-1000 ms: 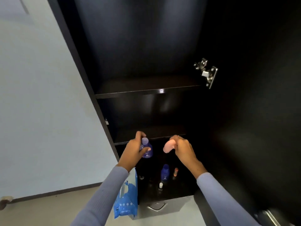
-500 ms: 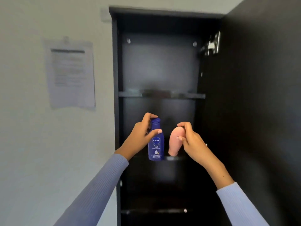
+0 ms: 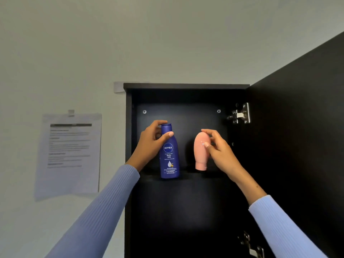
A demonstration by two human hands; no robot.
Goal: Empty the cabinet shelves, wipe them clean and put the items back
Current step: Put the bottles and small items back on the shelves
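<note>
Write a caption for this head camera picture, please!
Two hands set a blue bottle and pink tube on the top cabinet shelf.

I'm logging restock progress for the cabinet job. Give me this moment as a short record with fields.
stage: putting items back on the top shelf
left hand: grips the neck of the blue Nivea bottle, upright, base at the shelf
right hand: pinches the pink tube, cap down, at the shelf
spacing: bottle left of tube, apart
cabinet door: open, to the right
wall: taped paper notice, left of cabinet
</note>
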